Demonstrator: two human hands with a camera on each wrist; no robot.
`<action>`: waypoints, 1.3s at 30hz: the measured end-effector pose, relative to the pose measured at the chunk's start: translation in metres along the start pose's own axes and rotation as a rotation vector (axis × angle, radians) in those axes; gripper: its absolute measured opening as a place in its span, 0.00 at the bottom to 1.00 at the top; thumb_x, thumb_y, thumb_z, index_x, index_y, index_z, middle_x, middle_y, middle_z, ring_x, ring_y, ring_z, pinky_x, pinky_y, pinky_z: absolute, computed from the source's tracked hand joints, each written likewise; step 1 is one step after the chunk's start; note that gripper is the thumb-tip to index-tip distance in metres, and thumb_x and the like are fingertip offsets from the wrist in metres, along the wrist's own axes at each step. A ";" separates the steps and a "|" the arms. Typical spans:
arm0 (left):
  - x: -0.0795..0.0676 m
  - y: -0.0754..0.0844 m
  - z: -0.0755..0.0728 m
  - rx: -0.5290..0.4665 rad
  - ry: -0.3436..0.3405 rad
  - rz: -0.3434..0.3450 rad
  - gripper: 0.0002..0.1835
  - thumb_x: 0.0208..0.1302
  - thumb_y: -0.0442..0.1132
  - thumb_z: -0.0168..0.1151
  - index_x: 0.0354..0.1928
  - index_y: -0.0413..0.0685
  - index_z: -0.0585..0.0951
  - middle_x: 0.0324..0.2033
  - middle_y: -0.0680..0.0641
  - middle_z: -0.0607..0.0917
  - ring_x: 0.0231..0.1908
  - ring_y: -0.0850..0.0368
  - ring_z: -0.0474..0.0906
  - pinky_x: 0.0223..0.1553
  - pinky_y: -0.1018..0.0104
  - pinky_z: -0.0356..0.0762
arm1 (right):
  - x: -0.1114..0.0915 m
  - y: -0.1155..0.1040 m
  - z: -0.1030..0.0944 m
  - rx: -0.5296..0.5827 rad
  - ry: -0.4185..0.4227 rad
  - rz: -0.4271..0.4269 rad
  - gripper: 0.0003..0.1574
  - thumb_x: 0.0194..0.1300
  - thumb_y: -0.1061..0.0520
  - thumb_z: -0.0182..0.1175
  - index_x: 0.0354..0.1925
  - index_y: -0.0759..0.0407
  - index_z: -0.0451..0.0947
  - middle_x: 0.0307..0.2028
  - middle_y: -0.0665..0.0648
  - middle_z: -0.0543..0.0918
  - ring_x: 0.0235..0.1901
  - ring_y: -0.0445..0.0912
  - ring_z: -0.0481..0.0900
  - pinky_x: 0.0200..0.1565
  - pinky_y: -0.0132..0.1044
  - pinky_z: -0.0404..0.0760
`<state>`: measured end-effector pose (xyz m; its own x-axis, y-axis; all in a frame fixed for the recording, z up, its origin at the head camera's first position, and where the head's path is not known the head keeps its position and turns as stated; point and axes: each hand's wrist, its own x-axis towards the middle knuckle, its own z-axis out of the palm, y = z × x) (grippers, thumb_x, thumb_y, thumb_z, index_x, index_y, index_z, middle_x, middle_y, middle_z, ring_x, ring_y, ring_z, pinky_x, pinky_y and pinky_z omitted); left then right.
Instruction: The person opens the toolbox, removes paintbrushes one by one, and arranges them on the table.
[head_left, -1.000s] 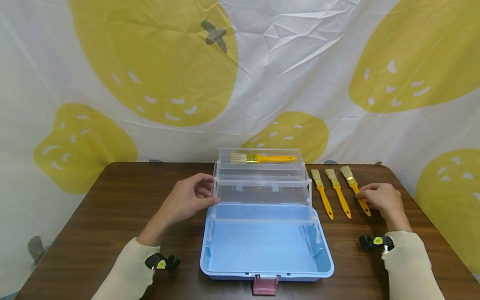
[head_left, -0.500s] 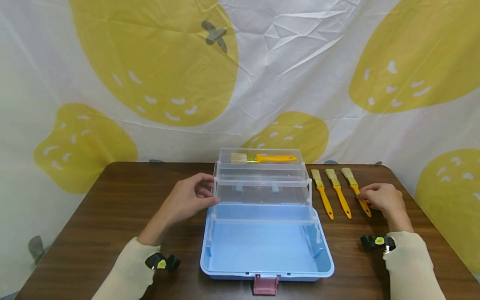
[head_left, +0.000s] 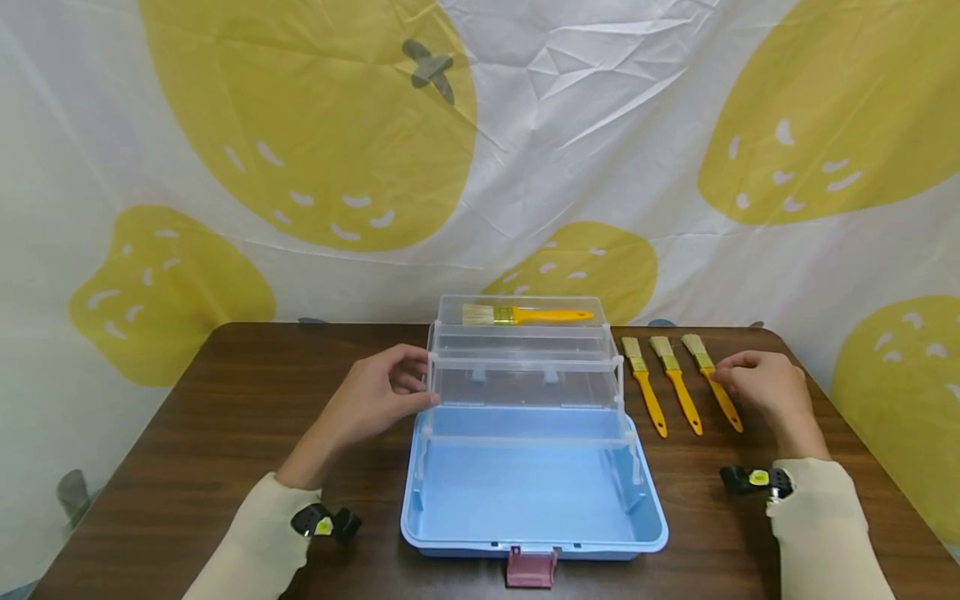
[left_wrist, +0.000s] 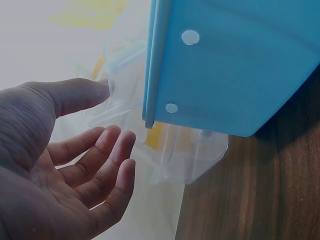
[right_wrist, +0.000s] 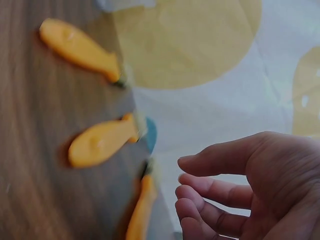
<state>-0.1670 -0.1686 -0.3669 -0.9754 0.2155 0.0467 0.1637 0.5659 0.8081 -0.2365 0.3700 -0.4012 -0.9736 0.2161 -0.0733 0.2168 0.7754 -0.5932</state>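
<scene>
A light blue box [head_left: 525, 496] stands open with clear tiered trays [head_left: 517, 365] raised above its back. One paintbrush [head_left: 553, 317] with a yellow handle lies across the top tray. At the box's left, my left hand [head_left: 371, 390] has loosely bent fingers and its thumb at the clear tray edge; firm contact cannot be told. To the right lie three more paintbrushes: a left one [head_left: 647, 396], a middle one [head_left: 679, 392] and a right one [head_left: 724, 404]. My right hand [head_left: 768, 385] hovers beside the right brush's handle. In the right wrist view nothing sits between its fingers [right_wrist: 212, 160].
A dark wooden table [head_left: 247, 417] carries everything. Behind it hangs a white cloth [head_left: 360, 283] with yellow fruit shapes. A pink latch [head_left: 531, 568] sticks out from the box's front.
My right hand has let go of the right paintbrush and risen slightly away from its handle. The left hand and the box have stayed in place.
</scene>
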 end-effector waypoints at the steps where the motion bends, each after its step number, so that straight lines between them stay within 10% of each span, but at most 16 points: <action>1: 0.000 0.000 0.000 0.001 0.000 -0.002 0.27 0.68 0.39 0.80 0.65 0.41 0.81 0.53 0.42 0.89 0.49 0.48 0.89 0.51 0.51 0.90 | -0.001 -0.003 -0.001 -0.005 0.007 -0.023 0.26 0.77 0.48 0.66 0.55 0.71 0.85 0.45 0.68 0.87 0.43 0.59 0.82 0.38 0.44 0.77; 19: 0.000 -0.001 -0.001 0.008 0.003 -0.005 0.27 0.69 0.39 0.80 0.66 0.41 0.81 0.53 0.42 0.89 0.49 0.48 0.89 0.52 0.50 0.89 | -0.033 -0.083 -0.002 -0.034 0.046 -0.361 0.18 0.76 0.49 0.69 0.50 0.64 0.88 0.43 0.64 0.90 0.34 0.54 0.84 0.32 0.44 0.78; 39: -0.003 -0.002 -0.002 -0.001 0.003 0.009 0.27 0.69 0.39 0.80 0.66 0.41 0.81 0.53 0.43 0.89 0.49 0.48 0.89 0.51 0.50 0.89 | -0.073 -0.140 0.009 0.023 0.004 -0.500 0.11 0.75 0.55 0.71 0.48 0.62 0.89 0.41 0.60 0.90 0.35 0.53 0.84 0.32 0.43 0.81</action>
<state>-0.1649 -0.1718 -0.3673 -0.9744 0.2179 0.0555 0.1720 0.5633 0.8082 -0.1962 0.2404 -0.3199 -0.9578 -0.1759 0.2274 -0.2776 0.7718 -0.5721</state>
